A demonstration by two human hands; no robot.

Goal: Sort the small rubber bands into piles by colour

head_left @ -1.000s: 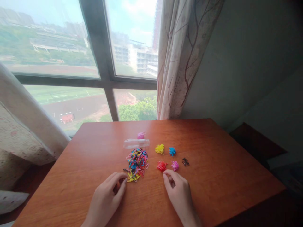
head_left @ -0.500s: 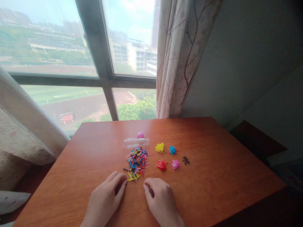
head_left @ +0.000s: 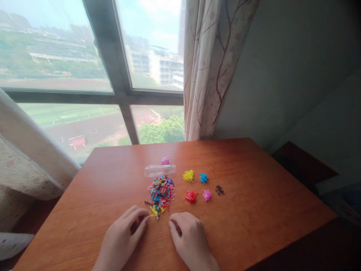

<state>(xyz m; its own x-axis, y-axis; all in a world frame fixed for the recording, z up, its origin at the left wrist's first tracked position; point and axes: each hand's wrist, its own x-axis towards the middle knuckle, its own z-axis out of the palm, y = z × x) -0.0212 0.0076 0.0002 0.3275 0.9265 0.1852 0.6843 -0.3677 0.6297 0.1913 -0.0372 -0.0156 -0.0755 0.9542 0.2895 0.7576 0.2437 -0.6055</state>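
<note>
A mixed heap of small coloured rubber bands [head_left: 160,194] lies in the middle of the wooden table [head_left: 254,210]. To its right sit small sorted piles: yellow [head_left: 188,175], blue [head_left: 203,178], red [head_left: 191,196], pink [head_left: 207,194] and black [head_left: 219,190]. My left hand [head_left: 125,235] rests on the table just below the heap, fingers curled, fingertips close to the nearest bands. My right hand [head_left: 187,237] lies beside it, below the heap's right edge, fingers curled under. Whether either hand holds a band is hidden.
A clear plastic bottle [head_left: 159,170] lies on its side behind the heap, with a pink cap [head_left: 165,160] just beyond it. A window and a patterned curtain [head_left: 211,67] stand behind the table. A dark piece of furniture [head_left: 304,165] is at the right.
My right hand has drawn back from the red and pink piles leftward to the near edge of the mixed heap. My left hand has stayed in place.
</note>
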